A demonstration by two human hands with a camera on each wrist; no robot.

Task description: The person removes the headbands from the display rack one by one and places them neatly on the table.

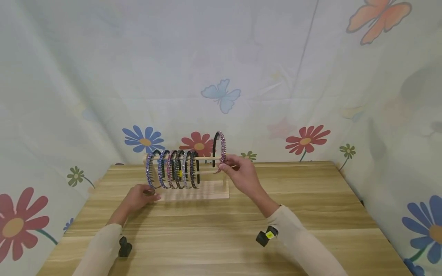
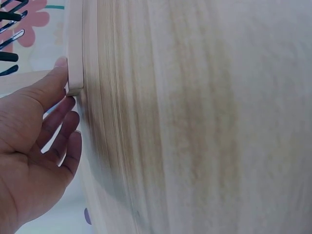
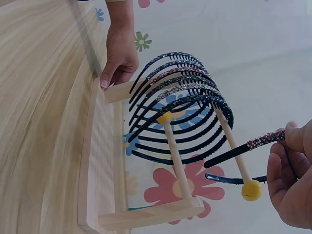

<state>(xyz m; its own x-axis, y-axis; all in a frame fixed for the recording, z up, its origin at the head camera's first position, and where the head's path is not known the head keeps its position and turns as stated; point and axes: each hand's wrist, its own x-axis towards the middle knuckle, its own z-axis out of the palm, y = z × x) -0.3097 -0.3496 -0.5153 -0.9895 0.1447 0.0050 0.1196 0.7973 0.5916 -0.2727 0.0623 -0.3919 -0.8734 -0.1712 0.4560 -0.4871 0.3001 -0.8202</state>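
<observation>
Head view: right hand (image 1: 241, 172) pinches pink headband (image 1: 223, 145) crosswise at upper rod (image 1: 206, 158)'s right end; six headbands (image 1: 169, 172) hang left, nearer half-curled left hand (image 1: 138, 198) gripping rack base (image 1: 207, 191).

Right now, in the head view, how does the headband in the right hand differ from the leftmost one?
The held headband glitters pink; the leftmost headband glitters blue. The right hand pinches the held headband, while the leftmost headband hangs on the rack. The held headband also appears higher than the leftmost headband. Both are black, toothed arches with sparkles.
</observation>
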